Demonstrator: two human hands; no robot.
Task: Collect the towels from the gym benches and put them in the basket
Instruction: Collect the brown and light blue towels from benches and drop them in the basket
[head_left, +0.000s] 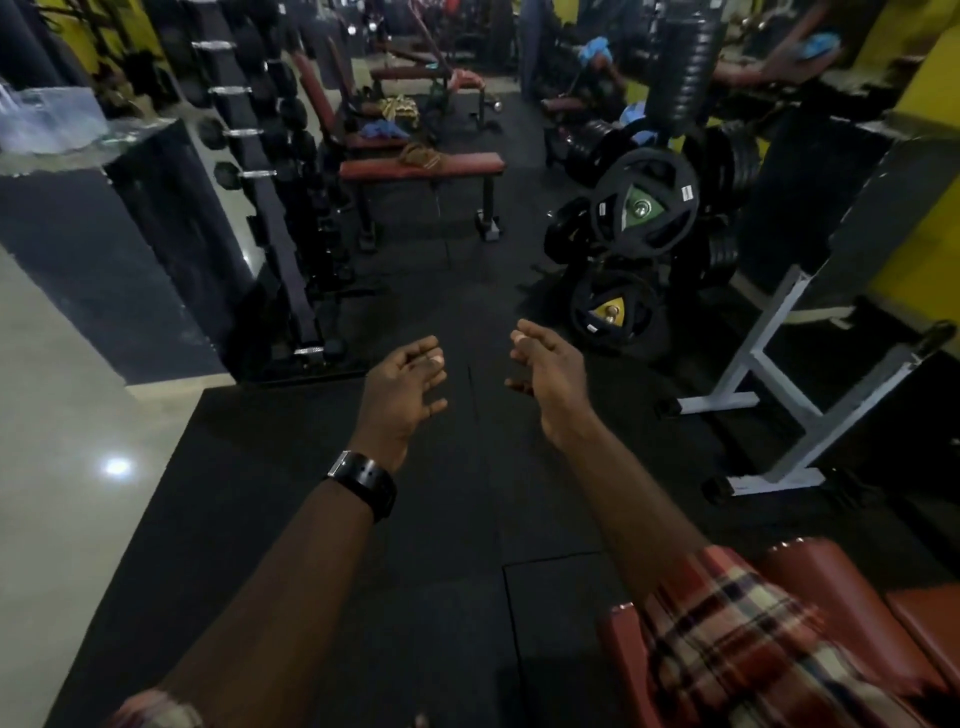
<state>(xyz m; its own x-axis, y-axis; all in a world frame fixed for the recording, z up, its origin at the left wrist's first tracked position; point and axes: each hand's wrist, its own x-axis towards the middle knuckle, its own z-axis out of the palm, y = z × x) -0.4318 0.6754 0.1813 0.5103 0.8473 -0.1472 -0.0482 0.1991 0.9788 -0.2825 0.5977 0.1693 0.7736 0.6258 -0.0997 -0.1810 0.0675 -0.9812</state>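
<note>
Plaid sleeve (727, 639) up front; left grip (400, 395) and right grip (550, 379) hover over the floor mat (441, 519), fingers slack, holding nothing. Brown towel (421, 155) sits on the red worktop (467, 165).

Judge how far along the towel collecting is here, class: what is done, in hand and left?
Done: nothing shows as collected; no basket is in view. In hand: nothing; the left hand and right hand are open and empty. Left: a brown towel on the nearest red bench, a blue towel and a patterned towel on benches behind it.
</note>
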